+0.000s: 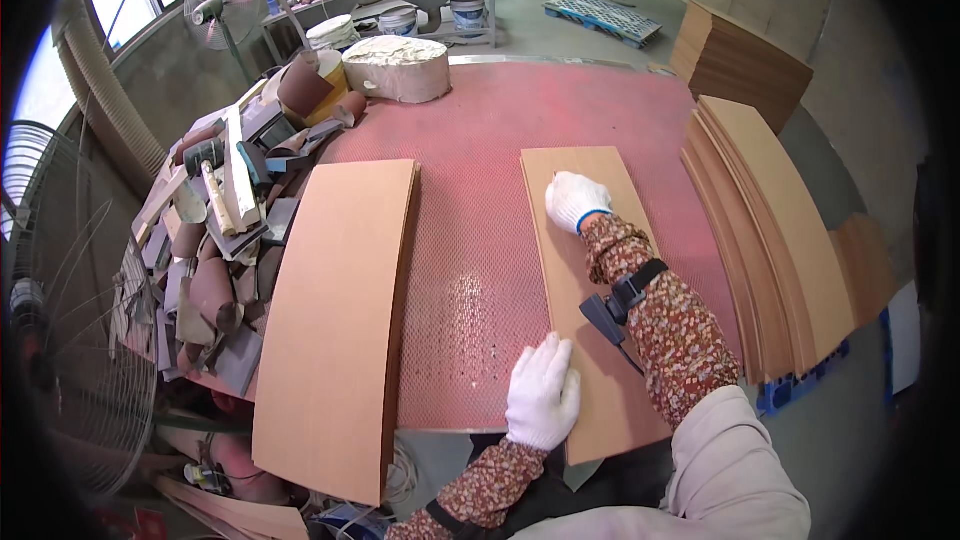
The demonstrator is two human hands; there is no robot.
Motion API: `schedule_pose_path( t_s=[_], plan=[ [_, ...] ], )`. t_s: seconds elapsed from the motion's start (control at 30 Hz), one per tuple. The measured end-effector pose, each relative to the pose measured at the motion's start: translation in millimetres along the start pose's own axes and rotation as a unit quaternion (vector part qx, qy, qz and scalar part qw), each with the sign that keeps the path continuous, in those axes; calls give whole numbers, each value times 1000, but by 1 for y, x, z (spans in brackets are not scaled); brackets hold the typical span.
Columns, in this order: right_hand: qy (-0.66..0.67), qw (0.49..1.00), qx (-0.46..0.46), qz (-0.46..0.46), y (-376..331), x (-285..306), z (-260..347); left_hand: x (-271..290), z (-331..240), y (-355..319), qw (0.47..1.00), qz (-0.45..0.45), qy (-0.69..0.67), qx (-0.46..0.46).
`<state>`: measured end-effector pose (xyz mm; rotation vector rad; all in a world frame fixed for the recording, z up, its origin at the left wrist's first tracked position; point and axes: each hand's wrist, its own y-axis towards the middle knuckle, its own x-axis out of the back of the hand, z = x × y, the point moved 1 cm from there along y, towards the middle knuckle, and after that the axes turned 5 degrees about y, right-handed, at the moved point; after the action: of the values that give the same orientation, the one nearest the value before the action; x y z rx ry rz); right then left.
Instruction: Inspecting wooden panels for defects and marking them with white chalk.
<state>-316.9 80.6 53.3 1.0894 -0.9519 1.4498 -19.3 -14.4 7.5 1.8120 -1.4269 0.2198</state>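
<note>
From the head view, I have one thin wooden panel [590,290] lying flat on the red mesh desk [480,130], and both my gloved hands are on it. My left hand [543,395] lies open, palm down, on the panel's near left edge, pinning it. My right hand [574,200] is curled at the panel's far end, fingers folded against the surface; whether it grips anything small I cannot tell.

My judgement: this panel is the one in hand and not yet finished. To the panel's left, apart from it, lies a stack of like panels [340,320] overhanging the near edge of the desk. To the panel's right a fanned pile of boards [770,230] stands close by.

Beyond the left stack sits a heap of sanding blocks and scraps [230,220], and far beyond the panel a round white drum [398,68]. A wire-caged fan [70,340] stands further left. Nothing lies on the panel itself.
</note>
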Motion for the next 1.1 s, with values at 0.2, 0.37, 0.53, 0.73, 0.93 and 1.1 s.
schedule_pose_path(
  t_s=[0.2, 0.37, 0.53, 0.73, 0.93, 1.1],
  plan=[
    [-2, 1000, -23, 21, -100, -2, -1, -9, 8, -3, 1000, -11, 7, -5],
    [-8, 999, -39, 28, -191, 10, 8, -8, 7, 0, 1000, -25, 6, -3],
    [-22, 999, -27, 8, -276, 13, 6, -15, 12, 0, 999, -29, 16, -18],
    [-48, 999, -2, -14, -363, 16, 8, -14, 14, -2, 1000, -10, 12, 4],
    [-46, 997, 15, -56, -413, 13, 9, -14, 12, -1, 1000, -2, 10, 4],
    [47, 996, 13, -70, -427, 8, -6, -16, 18, -1, 1000, 10, 24, 8]
  ],
)
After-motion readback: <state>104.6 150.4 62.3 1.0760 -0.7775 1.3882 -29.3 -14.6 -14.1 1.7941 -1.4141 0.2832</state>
